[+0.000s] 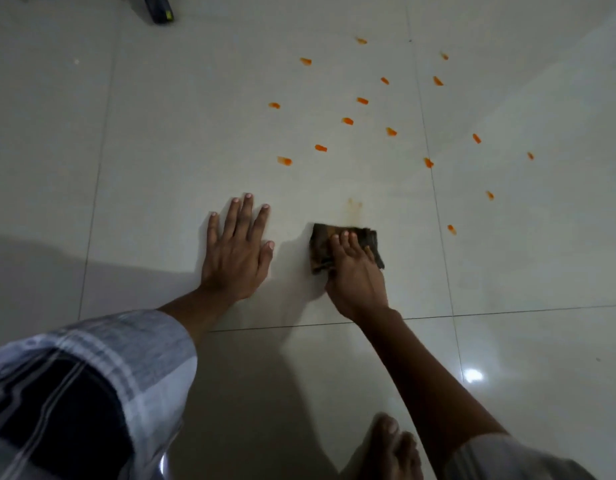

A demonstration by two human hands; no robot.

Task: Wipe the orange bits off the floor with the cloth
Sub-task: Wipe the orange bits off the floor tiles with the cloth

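Several orange bits (pixel 347 121) lie scattered over the pale floor tiles (pixel 182 140), ahead of and to the right of my hands. My right hand (pixel 355 275) presses a small dark folded cloth (pixel 367 239) flat on the floor, fingers on top of it. A faint orange smear (pixel 354 207) runs just beyond the cloth's far edge. My left hand (pixel 237 247) rests flat on the tile to the left of the cloth, fingers spread, holding nothing.
A dark object (pixel 159 10) stands at the top left edge. My bare foot (pixel 391 448) is on the floor at the bottom, below my right arm. Dark grout lines (pixel 434 199) cross the floor.
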